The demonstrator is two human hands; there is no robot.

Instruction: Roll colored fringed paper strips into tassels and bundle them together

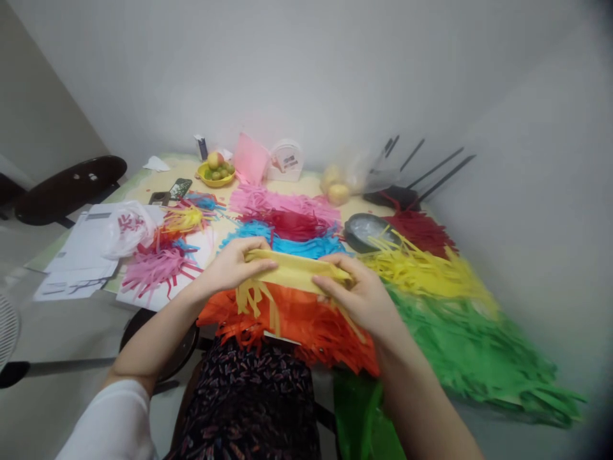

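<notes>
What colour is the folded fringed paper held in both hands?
Yellow: the folded fringed paper, clearest in the head view.

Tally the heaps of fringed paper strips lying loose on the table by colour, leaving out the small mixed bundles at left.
Green fringed paper heap: 1
Orange fringed paper heap: 1
Yellow fringed paper heap: 1
Dark red fringed paper heaps: 2
Blue fringed paper heap: 1
Pink fringed paper heap: 1
Total: 7

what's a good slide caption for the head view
Both hands hold a folded yellow fringed paper strip above orange fringe.
</notes>
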